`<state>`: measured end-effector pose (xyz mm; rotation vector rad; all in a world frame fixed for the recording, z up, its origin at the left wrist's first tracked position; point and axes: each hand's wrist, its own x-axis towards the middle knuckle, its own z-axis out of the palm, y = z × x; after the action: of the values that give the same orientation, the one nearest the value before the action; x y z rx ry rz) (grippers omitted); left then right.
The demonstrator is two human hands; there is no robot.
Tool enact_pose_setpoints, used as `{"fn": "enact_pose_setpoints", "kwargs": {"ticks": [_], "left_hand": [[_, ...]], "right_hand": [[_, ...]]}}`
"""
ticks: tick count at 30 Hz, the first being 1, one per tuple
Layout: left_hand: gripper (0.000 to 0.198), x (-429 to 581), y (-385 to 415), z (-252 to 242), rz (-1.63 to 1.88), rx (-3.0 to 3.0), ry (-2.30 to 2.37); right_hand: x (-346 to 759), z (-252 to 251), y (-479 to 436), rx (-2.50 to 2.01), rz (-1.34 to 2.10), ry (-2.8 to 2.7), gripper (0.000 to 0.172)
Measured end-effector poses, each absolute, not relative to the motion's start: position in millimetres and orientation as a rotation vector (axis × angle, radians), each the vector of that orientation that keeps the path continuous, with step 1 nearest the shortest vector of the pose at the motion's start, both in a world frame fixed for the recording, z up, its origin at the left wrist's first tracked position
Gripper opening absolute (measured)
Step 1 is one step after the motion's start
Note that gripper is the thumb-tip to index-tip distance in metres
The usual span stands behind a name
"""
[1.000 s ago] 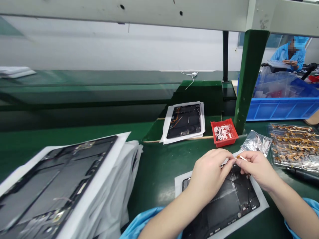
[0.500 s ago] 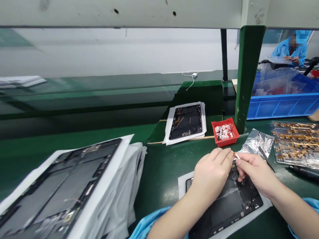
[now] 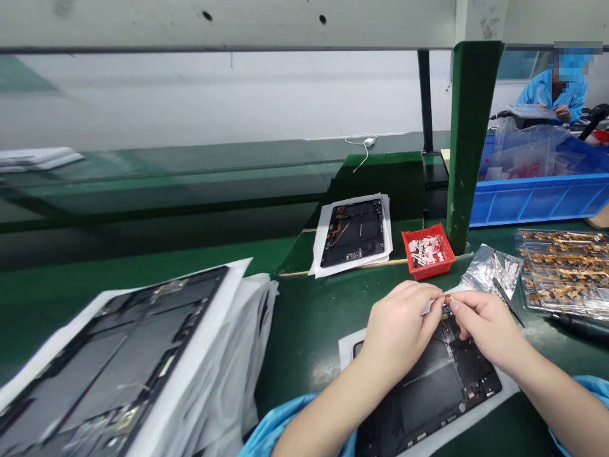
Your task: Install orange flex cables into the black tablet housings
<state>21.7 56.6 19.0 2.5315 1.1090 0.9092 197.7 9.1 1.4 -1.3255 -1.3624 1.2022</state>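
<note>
Fingertips of both hands have drawn closer since the last frame & now meet just above the upper edge of the tablet back housing (image 3: 428, 393). Right hand (image 3: 488, 330) is clenched in a pinch, thumb & index fingers (image 3: 454, 304) gripping a tiny orange-tipped strip (image 3: 446, 299). Left hand (image 3: 397, 330) is curled, its fingertips (image 3: 435, 298) closed on the strip's pale end, though the exact hold is too small to tell. Strip sits between both hands, just above the housing, not clearly touching it.

Housing lies flat, dark side up, on a white sheet (image 3: 346, 349) on the green bench (image 3: 304, 330). Just R of the hands, black tweezers (image 3: 507, 303) rest across a crumpled foil bag (image 3: 485, 270). Further R is a clear tray of orange flex cables (image 3: 564, 273), w/ a black-handled tool (image 3: 580, 325) at its lower edge.

Beyond the hands, a small red bin (image 3: 440, 266) holds white bits. Next to it, 1 more tablet housing (image 3: 352, 235) sits on a white-sheeted stack. Nearer on the L, a big stack of housings (image 3: 109, 374) lies in white sheets. Far R, past a green post (image 3: 471, 146), are a blue crate (image 3: 537, 203) & a co-worker (image 3: 554, 95) in blue, holding something in both hands.
</note>
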Motion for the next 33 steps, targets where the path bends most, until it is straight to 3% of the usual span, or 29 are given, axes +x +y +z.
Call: {"fn": "enact_pose_setpoints", "kwargs": {"ticks": [14, 21, 28, 33], "left_hand": [[0.014, 20.5, 59.4, 17.7, 0.878, 2.506, 1.167], [0.017, 11.1, 89.5, 31.8, 0.914, 2.12, 1.498], [0.027, 25.9, 141.5, 19.5, 0.853, 2.409, 1.488], [0.024, 24.2, 134.1, 24.0, 0.904, 2.482, 1.411]], "right_hand": [[197.1, -1.2, 4.1, -1.421, 0.618, -1.824, 0.025], [200.4, -2.0, 10.0, -1.507, 0.902, -1.623, 0.033], [204.0, -8.5, 17.8, -1.483, 1.031, -1.43, 0.034], [206.2, -8.7, 19.7, -1.461, 1.11, -1.332, 0.031]]}}
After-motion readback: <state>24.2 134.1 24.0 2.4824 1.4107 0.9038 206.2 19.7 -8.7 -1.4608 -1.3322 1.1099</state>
